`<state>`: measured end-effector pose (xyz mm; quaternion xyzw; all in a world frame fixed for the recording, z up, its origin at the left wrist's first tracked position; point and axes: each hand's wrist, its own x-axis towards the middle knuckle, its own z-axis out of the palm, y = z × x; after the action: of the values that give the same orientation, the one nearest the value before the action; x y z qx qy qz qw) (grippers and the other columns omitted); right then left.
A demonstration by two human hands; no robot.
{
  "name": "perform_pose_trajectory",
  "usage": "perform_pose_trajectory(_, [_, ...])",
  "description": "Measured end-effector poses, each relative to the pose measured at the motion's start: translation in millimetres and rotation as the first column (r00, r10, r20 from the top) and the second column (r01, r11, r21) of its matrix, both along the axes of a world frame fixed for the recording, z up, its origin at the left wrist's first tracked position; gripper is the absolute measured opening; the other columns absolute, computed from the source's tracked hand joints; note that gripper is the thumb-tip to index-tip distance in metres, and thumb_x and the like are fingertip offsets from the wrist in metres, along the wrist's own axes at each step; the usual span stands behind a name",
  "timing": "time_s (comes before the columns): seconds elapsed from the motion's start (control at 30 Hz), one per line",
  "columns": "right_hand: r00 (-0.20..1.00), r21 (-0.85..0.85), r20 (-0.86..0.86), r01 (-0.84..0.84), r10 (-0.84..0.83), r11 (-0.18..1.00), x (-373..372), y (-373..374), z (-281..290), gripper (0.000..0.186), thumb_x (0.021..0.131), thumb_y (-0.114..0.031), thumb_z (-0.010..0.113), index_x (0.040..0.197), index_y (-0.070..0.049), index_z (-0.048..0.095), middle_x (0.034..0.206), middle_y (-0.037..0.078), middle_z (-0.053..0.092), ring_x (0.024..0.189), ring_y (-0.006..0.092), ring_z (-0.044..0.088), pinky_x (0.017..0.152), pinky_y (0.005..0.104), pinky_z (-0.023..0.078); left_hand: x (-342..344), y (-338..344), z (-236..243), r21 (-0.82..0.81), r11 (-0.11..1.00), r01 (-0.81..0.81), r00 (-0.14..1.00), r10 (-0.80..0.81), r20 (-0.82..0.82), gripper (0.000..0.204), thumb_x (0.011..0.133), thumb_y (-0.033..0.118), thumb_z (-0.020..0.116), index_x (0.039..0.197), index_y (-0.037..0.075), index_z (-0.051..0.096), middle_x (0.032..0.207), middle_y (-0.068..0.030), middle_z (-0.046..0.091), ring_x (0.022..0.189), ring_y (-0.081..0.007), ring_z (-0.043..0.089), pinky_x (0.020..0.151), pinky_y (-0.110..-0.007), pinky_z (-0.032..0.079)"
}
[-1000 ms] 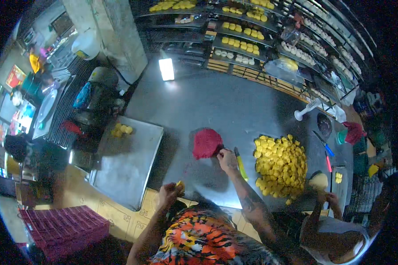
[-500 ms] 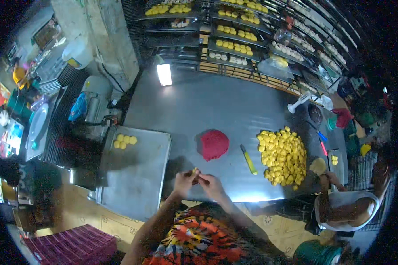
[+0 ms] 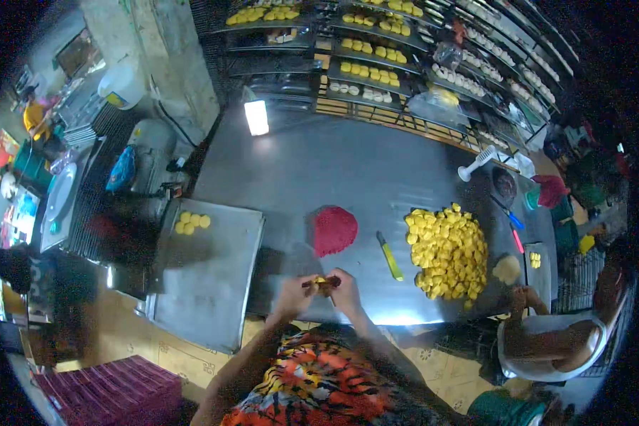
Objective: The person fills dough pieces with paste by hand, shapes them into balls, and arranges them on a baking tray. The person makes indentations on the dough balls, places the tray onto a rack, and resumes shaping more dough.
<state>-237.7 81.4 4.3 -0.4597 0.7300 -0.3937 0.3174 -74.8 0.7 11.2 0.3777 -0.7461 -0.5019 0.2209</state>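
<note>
Close to the table's front edge, my left hand [image 3: 293, 297] and my right hand [image 3: 346, 291] are closed around one small piece of yellow dough [image 3: 321, 282]. Something dark red shows on or beside the dough, small and partly hidden by my fingers. Just beyond my hands lies a mound of red paste [image 3: 335, 231], its left side cut straight. A scraper or knife with a yellow-green handle [image 3: 390, 263] rests to the right of the mound. Farther right is a big heap of yellow dough pieces [image 3: 447, 252].
At left a metal tray [image 3: 209, 284] carries several yellow rounds [image 3: 192, 222]. A lit lamp [image 3: 257, 118] stands at the table's far left, racks of filled trays [image 3: 376, 53] behind. At right, a co-worker's hand [image 3: 525, 298] is near a pale dough round [image 3: 506, 270].
My hands have moved slightly apart, and dark red now shows with the yellow dough between them. The whole view has shifted a little. The co-worker's arm has moved at the right edge.
</note>
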Motion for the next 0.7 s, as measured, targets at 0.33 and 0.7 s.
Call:
perform_pose_trajectory(0.33, [0.940,-0.132,0.202,-0.253,0.276,0.958,-62.2,29.5,-26.8,0.034,0.071,-0.003,0.076,0.105,-0.004,0.067,0.095,0.015,0.069,0.089,0.0244,0.067,0.081,0.0353,0.052,-39.8,44.1,36.6,0.760,0.643,-0.098,0.952,0.283,-0.117,0.018,0.086,0.010,0.073,0.096,-0.004,0.068,0.089,-0.0107,0.070,0.086,-0.0185,0.068,0.082,-0.030,0.055])
perform_pose_trajectory(0.7, [0.902,-0.460,-0.334,-0.410,0.275,0.787,-30.2,31.2,-35.1,0.036,0.090,-0.013,0.058,0.124,-0.002,0.056,0.114,0.021,0.063,0.106,0.0323,0.060,0.093,0.0426,0.046,-18.0,53.7,16.7,-0.127,0.989,-0.071,0.996,0.063,-0.065,0.018,0.094,0.009,0.054,0.109,0.008,0.063,0.087,-0.0167,0.069,0.081,-0.0344,0.067,0.069,-0.037,0.053])
